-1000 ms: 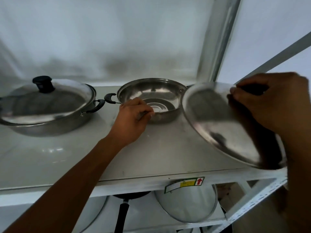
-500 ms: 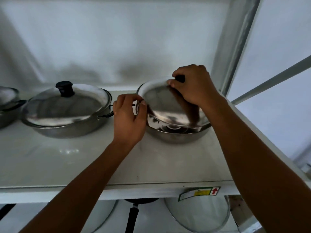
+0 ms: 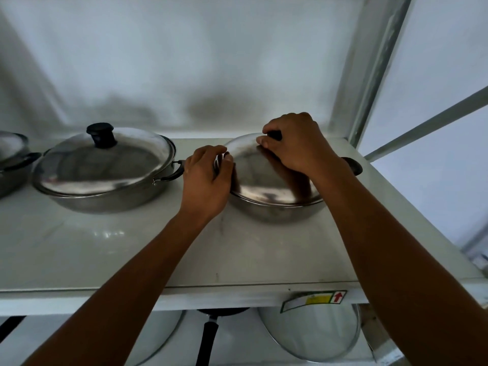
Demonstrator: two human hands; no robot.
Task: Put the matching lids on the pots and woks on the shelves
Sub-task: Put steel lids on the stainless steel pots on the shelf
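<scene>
A steel wok (image 3: 274, 210) stands on the right of the white top shelf (image 3: 132, 249). A domed steel lid (image 3: 260, 178) lies on it, seated along its front rim. My right hand (image 3: 295, 143) is shut on the lid's black knob, which is mostly hidden under my fingers. My left hand (image 3: 204, 178) grips the wok's left handle and rim. To the left stands a second wok (image 3: 105, 199) that wears its own lid (image 3: 105, 162) with a black knob (image 3: 101, 134).
A third lidded pot (image 3: 10, 159) shows at the far left edge. The shelf post (image 3: 375, 62) rises close behind the right wok. On the shelf below lie glass lids (image 3: 311, 336) and a black-handled pan (image 3: 210, 334).
My right hand carried the lid from the right over the open wok and set it down. My left hand went from the wok's front rim to its left handle. The view shifted right.
</scene>
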